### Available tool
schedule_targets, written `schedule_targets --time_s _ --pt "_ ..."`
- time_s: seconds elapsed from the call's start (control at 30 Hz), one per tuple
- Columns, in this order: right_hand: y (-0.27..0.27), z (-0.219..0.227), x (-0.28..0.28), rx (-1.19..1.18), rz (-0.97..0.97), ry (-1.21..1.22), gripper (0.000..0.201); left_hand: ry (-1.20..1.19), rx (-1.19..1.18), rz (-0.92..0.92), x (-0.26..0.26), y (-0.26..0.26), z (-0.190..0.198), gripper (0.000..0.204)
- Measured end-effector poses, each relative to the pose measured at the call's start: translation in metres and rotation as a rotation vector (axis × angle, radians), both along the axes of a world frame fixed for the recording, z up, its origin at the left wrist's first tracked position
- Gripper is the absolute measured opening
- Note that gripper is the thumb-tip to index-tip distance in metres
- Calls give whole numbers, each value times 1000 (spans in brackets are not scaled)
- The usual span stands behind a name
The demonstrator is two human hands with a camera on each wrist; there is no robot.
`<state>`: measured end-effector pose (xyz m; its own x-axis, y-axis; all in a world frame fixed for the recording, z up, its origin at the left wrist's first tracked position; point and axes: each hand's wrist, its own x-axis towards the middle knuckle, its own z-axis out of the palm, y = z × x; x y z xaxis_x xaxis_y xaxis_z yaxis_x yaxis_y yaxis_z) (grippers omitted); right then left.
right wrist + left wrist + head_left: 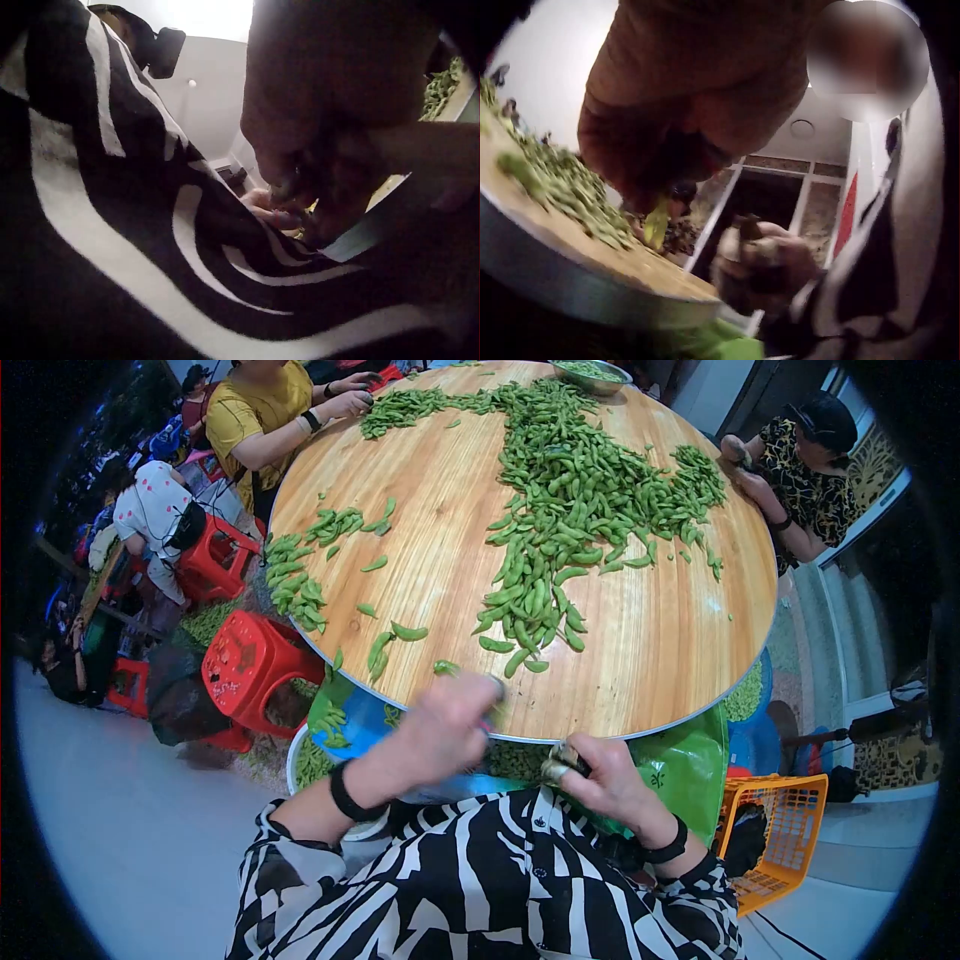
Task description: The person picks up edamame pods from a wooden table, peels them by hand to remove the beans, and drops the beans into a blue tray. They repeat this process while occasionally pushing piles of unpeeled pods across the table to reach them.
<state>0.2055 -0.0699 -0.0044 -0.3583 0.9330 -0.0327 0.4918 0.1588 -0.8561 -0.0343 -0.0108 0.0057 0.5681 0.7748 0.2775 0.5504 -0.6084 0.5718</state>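
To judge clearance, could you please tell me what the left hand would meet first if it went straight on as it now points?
Probably the loose green pods at the near end of the pile on the wooden table, though the left hand is blurred and its height is unclear.

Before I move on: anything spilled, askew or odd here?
Possibly a spill: green bits lie around the red stool left of the table in the head view, apparently on the floor rather than in a container. Too small to identify. No visible damage.
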Motion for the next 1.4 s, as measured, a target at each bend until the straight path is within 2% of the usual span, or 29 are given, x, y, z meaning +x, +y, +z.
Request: schedule_targets --time_s 0.03,0.07,0.13,0.17,0.23,0.3,0.33,0.4,0.43,0.53,0.6,0.7,0.77,0.8,0.87,1.03,1.23,1.4 --pt "-2 -1 2 57 67 2 17 137 90 102 -9 11 3 26" --pt "-3 -2 4 112 136 2 16 138 89 101 -9 19 4 26" --pt "-1 -3 5 169 157 -12 15 165 372 156 -10 33 4 26" --pt "1 -3 5 209 130 -1 14 165 373 158 -6 38 -1 26" --pt "0 0 7 245 103 3 12 140 236 -104 11 45 -12 25" --pt "0 6 10 -6 81 22 13 206 248 -143 22 50 -14 24" --pt "-1 4 9 -9 84 19 13 283 260 -184 23 52 -15 23" --pt "-5 -2 7 -223 -123 393 15 264 253 -183 22 59 -23 22" --pt "-3 12 9 -326 -115 367 19 256 266 -182 21 60 -23 21" --pt "0 11 10 -446 -164 525 20 254 297 -192 22 59 -12 21" --pt "1 9 8 -440 -162 540 23 254 317 -196 26 57 -9 22" --pt "5 5 6 -417 -175 574 31 131 222 -119 38 47 -8 22" --pt "8 5 6 -405 -204 635 38 -313 -474 -10 45 37 -2 20" --pt "8 6 4 -404 -211 633 38 -315 -477 -16 49 32 -4 20" --pt "7 12 -2 -383 -217 788 41 -696 -843 -78 55 22 -8 17" --pt "7 14 -3 -409 -163 852 45 -808 -1018 -23 58 16 -8 17" --pt "4 11 -7 -360 -157 847 44 -859 -905 -41 56 12 -13 18" --pt "4 11 -13 -350 -261 813 39 -888 -859 -48 54 12 -20 19"
